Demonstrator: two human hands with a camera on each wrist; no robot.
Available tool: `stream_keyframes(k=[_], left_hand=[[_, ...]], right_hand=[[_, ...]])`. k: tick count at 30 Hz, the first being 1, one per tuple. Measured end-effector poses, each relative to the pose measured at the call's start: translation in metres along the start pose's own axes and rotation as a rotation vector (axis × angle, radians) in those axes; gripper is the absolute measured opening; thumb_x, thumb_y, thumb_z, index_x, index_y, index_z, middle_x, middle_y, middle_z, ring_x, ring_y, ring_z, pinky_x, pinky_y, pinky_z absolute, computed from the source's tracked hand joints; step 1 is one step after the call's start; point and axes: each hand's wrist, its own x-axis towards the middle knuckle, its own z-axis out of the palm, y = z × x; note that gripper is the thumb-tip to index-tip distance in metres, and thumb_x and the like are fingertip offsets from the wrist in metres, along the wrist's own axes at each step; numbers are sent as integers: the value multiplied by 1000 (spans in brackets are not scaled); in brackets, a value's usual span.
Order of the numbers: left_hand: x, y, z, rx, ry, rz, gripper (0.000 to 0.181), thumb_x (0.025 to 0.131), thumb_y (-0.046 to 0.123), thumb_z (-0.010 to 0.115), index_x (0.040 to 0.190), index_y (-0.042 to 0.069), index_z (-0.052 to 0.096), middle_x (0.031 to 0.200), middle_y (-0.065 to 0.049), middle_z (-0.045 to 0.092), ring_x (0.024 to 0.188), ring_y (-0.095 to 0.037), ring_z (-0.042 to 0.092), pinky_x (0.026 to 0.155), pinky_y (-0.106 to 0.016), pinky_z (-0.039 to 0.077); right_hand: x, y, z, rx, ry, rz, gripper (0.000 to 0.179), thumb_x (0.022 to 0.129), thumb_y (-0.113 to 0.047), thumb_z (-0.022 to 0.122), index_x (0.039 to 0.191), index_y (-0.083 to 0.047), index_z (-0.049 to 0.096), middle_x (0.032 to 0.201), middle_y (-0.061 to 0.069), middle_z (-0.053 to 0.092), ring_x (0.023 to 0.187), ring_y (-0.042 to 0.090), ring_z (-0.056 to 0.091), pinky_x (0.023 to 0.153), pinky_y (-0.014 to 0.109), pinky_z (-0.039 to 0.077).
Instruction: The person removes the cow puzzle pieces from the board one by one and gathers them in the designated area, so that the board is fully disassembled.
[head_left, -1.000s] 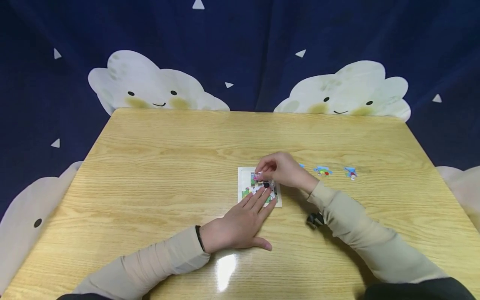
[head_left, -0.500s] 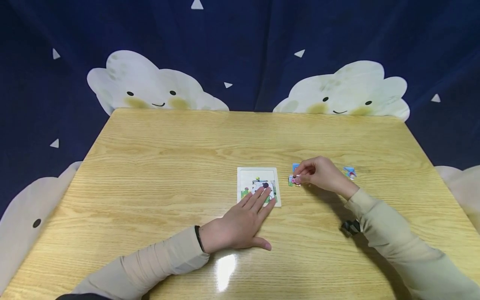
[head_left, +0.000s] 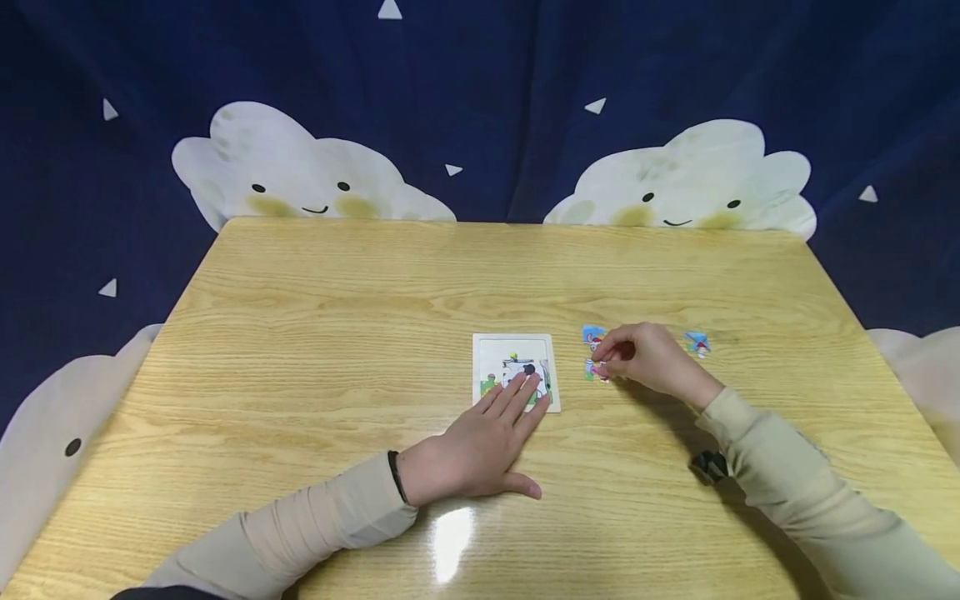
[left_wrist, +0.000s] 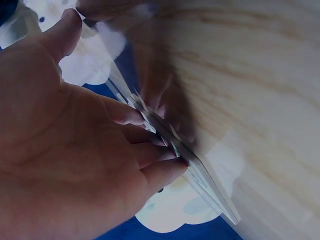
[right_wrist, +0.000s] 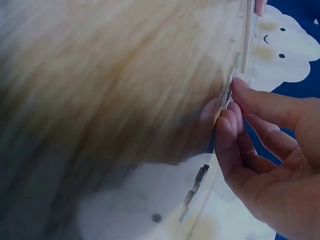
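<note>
My left hand [head_left: 480, 454] lies with straight fingers on the small white-framed puzzle board [head_left: 495, 347]. Green and white picture parts show in the board's lower half, partly covered by those fingers. To the right of the board, my right hand [head_left: 660, 358] pinches a pink and green puzzle piece [head_left: 591, 372] between thumb and fingers, low at the tabletop. Just behind it lies a blue puzzle piece [head_left: 592, 333] with red on it. The right wrist view shows the thumb [right_wrist: 245, 92] against the pinched piece's face.
Another blue puzzle piece [head_left: 697, 342] lies right of my right hand; seen edge-on, a piece [right_wrist: 194, 192] stands out in the right wrist view. The wooden table [head_left: 337, 300] ends at a dark blue curtain [head_left: 495, 83] with clouds.
My right hand has carried the pink and green puzzle piece from above the board rightward to the table beside the blue piece. My left hand stays put.
</note>
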Motion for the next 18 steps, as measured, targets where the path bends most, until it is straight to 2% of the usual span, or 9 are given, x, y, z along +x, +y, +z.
stream_keyframes(k=[9,14,18], left_hand=[[-2,-1,0,-34,3,17,101,90,70,44,158,5,8,162,-20,-3,149,-31,-1,119,-40,13],[-2,-1,-1,-31,11,18,99,91,69,44,158,5,9,162,-20,-2,149,-31,-1,119,-41,13],[-2,0,-1,-43,14,22,98,91,68,44,158,5,9,162,-20,-3,149,-31,-1,118,-41,13]], right_hand=[[4,-7,0,38,1,-21,10,82,-1,78,90,-5,75,76,-2,70,66,12,65,60,23,51],[20,-28,8,62,10,-91,10,83,-1,77,93,-4,75,81,0,73,69,12,64,62,24,51],[37,-46,19,106,-34,-121,11,84,-1,76,95,-1,75,84,3,74,73,14,66,65,26,52]])
